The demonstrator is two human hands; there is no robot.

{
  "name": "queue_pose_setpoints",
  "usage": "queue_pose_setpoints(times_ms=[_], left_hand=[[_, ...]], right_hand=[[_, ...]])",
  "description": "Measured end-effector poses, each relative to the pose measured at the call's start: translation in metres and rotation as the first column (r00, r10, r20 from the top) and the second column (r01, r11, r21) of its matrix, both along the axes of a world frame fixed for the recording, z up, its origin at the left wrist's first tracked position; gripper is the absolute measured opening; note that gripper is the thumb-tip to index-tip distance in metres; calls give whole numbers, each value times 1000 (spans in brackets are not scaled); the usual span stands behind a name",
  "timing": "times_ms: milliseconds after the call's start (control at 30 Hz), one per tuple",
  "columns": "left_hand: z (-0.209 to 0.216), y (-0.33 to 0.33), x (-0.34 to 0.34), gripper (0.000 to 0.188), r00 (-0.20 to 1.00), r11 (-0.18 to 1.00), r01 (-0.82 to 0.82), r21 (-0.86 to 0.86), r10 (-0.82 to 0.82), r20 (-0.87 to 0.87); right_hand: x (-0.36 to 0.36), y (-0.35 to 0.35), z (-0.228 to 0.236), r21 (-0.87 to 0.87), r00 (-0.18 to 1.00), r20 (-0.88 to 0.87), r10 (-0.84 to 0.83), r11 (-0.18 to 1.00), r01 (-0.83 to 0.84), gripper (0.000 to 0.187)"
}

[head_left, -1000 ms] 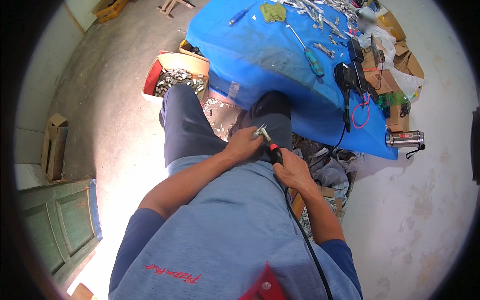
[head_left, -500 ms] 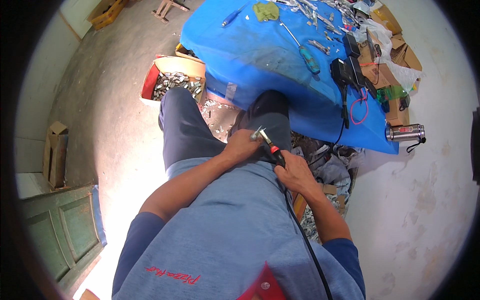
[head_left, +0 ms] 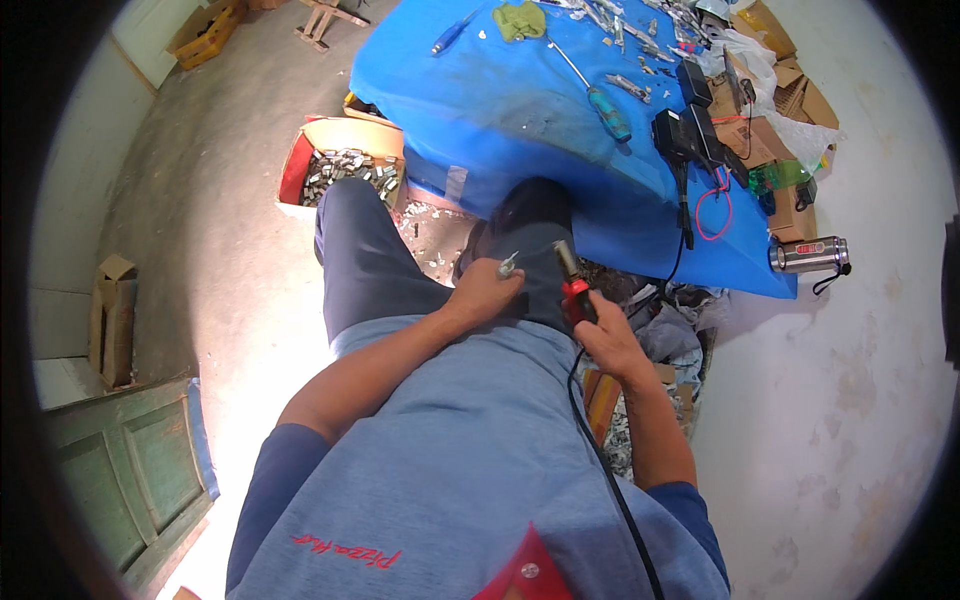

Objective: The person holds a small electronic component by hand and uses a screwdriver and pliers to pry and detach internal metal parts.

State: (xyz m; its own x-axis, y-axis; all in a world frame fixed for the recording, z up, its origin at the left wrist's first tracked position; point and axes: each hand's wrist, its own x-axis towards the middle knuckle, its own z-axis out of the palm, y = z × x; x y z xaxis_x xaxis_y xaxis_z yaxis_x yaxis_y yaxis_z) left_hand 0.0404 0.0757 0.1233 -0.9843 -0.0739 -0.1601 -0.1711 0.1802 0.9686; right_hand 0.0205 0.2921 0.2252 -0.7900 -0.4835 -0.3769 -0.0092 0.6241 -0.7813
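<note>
Over my lap, my left hand (head_left: 483, 292) is closed on a small silvery metal part (head_left: 508, 265) with a thin pointed end; its exact kind is too small to tell. My right hand (head_left: 612, 340) grips a corded soldering iron (head_left: 577, 288) by its red and black handle. The iron's metal barrel points up and away from me, apart from the metal part. Its black cord (head_left: 612, 480) runs down across my right side. Beyond my left knee, an open cardboard box (head_left: 296, 180) holds many small metal pieces (head_left: 350, 172).
On the blue-covered table (head_left: 480, 130) lie a teal-handled screwdriver (head_left: 608, 115), a blue screwdriver (head_left: 452, 37), a green cloth (head_left: 519, 20) and metal scraps (head_left: 625, 35). Black power adapters (head_left: 682, 138) and a steel flask (head_left: 808, 255) are at its right. Scrap (head_left: 668, 335) lies below the table.
My right hand has moved the soldering iron to the right, away from the metal part, and its barrel points more upward. My left hand stays nearly still.
</note>
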Motion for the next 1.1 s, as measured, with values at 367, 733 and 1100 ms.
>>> queue_pose_setpoints(times_ms=[367, 733, 1100], left_hand=[[1, -1, 3, 18, 919, 887, 227, 401, -332, 212], [27, -8, 6, 21, 899, 863, 273, 425, -386, 206], [17, -6, 9, 26, 932, 900, 321, 296, -356, 72]], right_hand=[[-6, -9, -2, 349, 802, -405, 439, 885, -308, 64], [-21, -8, 0, 364, 772, -377, 511, 849, -384, 58], [-17, 1, 1, 172, 846, -297, 443, 896, -409, 46]])
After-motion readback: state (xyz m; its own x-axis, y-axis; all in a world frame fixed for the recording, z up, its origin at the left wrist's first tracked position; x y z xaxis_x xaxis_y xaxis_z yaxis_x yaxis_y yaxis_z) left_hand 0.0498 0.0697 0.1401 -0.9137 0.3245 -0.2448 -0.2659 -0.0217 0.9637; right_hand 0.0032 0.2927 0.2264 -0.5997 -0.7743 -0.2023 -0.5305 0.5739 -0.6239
